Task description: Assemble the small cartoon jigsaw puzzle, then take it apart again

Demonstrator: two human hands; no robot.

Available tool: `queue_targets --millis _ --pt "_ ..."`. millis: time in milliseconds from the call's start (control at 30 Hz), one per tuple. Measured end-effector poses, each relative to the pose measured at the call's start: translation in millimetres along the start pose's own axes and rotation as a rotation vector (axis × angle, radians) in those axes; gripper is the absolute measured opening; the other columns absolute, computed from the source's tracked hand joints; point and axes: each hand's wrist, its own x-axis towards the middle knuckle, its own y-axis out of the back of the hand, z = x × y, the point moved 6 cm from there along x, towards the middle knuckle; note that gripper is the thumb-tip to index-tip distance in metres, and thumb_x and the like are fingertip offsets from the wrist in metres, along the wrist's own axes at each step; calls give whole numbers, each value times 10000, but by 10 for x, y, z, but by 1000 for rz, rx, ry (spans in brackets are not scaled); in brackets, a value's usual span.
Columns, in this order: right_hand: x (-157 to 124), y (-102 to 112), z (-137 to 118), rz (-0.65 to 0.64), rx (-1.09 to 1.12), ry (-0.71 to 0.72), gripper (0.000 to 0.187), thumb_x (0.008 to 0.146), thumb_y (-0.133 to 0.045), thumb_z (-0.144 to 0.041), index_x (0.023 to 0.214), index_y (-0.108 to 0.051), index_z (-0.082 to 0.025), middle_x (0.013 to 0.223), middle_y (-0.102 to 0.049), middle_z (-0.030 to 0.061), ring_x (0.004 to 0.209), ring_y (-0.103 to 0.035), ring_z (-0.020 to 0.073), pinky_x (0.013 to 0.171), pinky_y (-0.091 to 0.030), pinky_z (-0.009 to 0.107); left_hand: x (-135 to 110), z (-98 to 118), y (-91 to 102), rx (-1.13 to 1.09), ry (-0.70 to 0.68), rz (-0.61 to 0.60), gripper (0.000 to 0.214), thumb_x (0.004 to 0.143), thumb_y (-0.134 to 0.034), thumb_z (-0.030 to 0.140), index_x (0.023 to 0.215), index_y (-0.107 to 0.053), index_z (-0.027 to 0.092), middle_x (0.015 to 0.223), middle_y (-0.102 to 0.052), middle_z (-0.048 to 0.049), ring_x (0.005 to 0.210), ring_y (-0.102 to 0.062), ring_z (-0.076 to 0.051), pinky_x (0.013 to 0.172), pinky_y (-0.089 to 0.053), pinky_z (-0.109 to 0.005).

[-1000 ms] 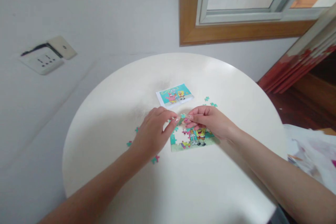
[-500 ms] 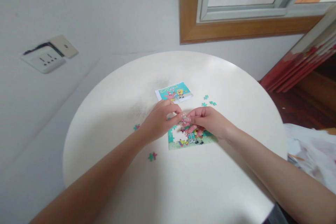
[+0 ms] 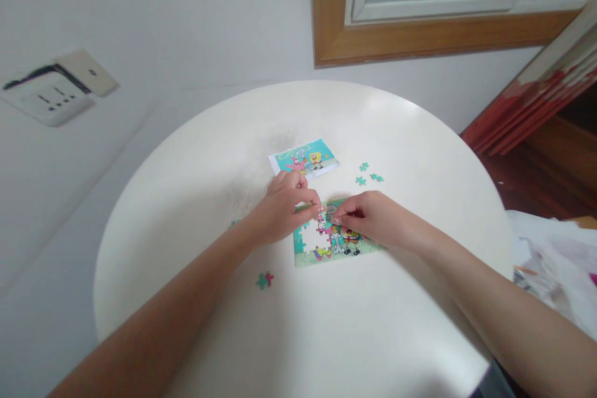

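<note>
A small, partly assembled cartoon jigsaw puzzle (image 3: 333, 242) lies in the middle of a round white table (image 3: 233, 155). My left hand (image 3: 280, 211) rests at the puzzle's upper left corner, fingers curled, fingertips pressing on a piece at the top edge. My right hand (image 3: 370, 217) lies over the puzzle's upper right part, fingers bent, its fingertips meeting the left hand's at the same spot. A white gap shows in the puzzle's left half. The reference picture card (image 3: 304, 158) lies just beyond the hands.
Loose teal puzzle pieces lie on the table: a few (image 3: 368, 175) to the right of the card, one (image 3: 264, 280) near my left forearm. A wall socket (image 3: 46, 96) is at left, a wooden window frame (image 3: 420, 43) behind, red folded fabric (image 3: 532, 118) at right.
Both hands have come down from a raised pinch to press on the puzzle's top edge. The view has shifted slightly, so table and puzzle sit a little lower left.
</note>
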Motion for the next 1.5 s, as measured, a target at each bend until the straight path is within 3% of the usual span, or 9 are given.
queue_targets --millis 267,500,633,867,1333,1500 --pt "-24 -52 -60 -68 26 101 283 790 -520 -211 902 -776 -169 632 -658 -5 525 -480 87 496 -362 201 -2 41 -29 51 -16 -21 173 880 -583 336 800 -697 234 911 -443 -26 936 -451 -207 874 -359 -375" --pt "-56 -66 -133 -58 -73 209 317 809 -527 -186 991 -785 -202 696 -699 -2 534 -452 81 526 -363 209 -11 48 -45 114 -47 -25 181 893 -558 339 794 -669 237 915 -443 -21 933 -447 -203 865 -349 -376" --pt "-85 -56 -171 -56 -88 209 317 823 -520 -172 997 -782 -211 819 -737 16 585 -506 95 565 -383 221 -14 68 -48 158 -44 -24 172 890 -562 332 783 -653 233 915 -441 -25 937 -444 -214 836 -345 -380" --pt "-97 -60 -207 -67 -97 228 293 825 -525 -146 946 -787 -195 848 -743 37 593 -519 100 587 -381 234 -19 82 -46 217 -62 -16 170 872 -588 350 764 -635 228 894 -439 -26 921 -437 -218 815 -339 -376" --pt "-73 -63 -144 -80 -101 195 303 823 -538 -188 1004 -781 -204 714 -699 8 524 -407 79 527 -332 225 -48 88 -49 212 -47 7 139 845 -640 342 810 -585 219 900 -498 -24 915 -463 -221 801 -341 -367" --pt "-82 -64 -132 -87 -87 165 323 831 -521 -203 1025 -778 -223 712 -712 1 528 -441 89 519 -346 226 -46 52 -64 133 0 16 114 822 -662 322 845 -606 224 924 -517 -27 948 -479 -224 853 -358 -370"
